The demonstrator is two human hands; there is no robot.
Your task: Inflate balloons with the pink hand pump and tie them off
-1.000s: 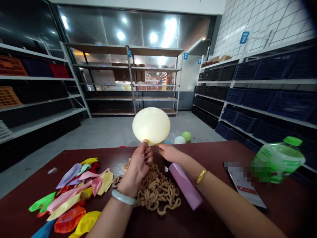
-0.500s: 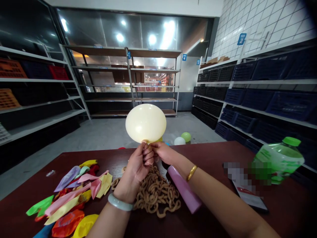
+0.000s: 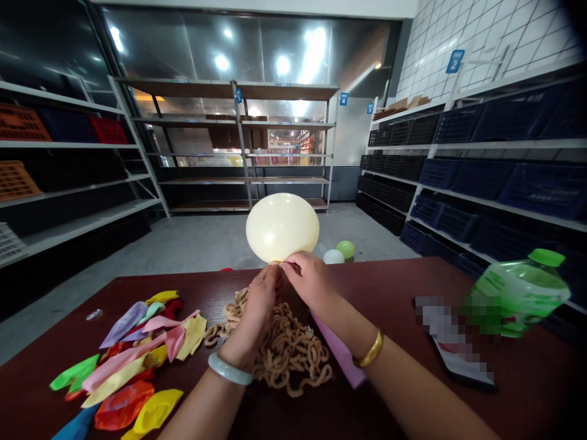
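Note:
A pale yellow inflated balloon [image 3: 282, 227] stands above my two hands, its neck at the bottom. My left hand [image 3: 265, 293] is closed on the neck from the left, and a pale jade-like bangle circles that wrist. From the right, my right hand [image 3: 312, 281] pinches at the same neck, with a gold bangle on its wrist. The neck itself is mostly hidden by my fingers. Below them lies a heap of brown, curly, rope-like snack pieces [image 3: 293, 354]. A purple cylinder [image 3: 339, 351] lies partly under my right forearm.
Several flat, uninflated balloons [image 3: 119, 360] in many colours lie on the left of the dark red table [image 3: 394, 342]. At the right are a phone [image 3: 454, 348] and a green-capped bottle [image 3: 523, 293]. A green balloon [image 3: 345, 249] and a white balloon [image 3: 333, 256] lie beyond the table.
The balloon and both hands have shifted slightly right. My right hand has turned and come closer over the neck, its fingers now pinching beside my left fingers.

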